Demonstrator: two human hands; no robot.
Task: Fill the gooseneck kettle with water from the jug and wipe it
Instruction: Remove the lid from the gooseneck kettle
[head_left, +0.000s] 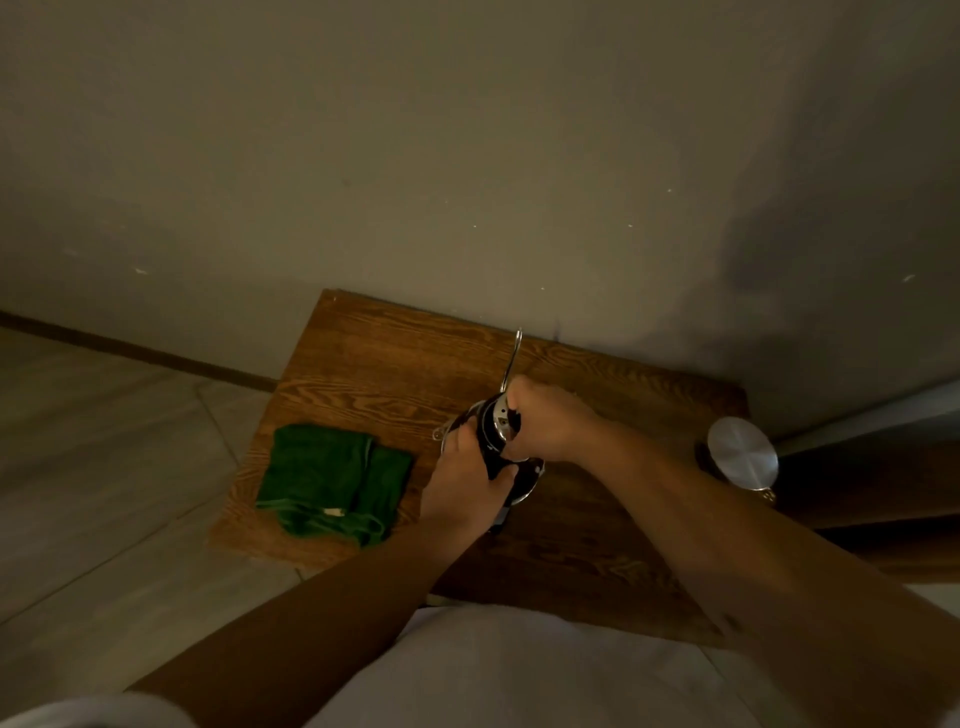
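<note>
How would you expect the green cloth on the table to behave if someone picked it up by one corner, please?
The green cloth would probably go floppy and unfold, since it lies loosely folded with a trailing loop. It looks soft and thick, so likely light and easy to grip.

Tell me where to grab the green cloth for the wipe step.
Take the cloth from above at its near edge, where loose folds and a hem loop bunch up. It lies flat and folded on the table, left of the kettle, clear of both hands.

Dim warm light; soft focus; wide-angle bending at edges.
</note>
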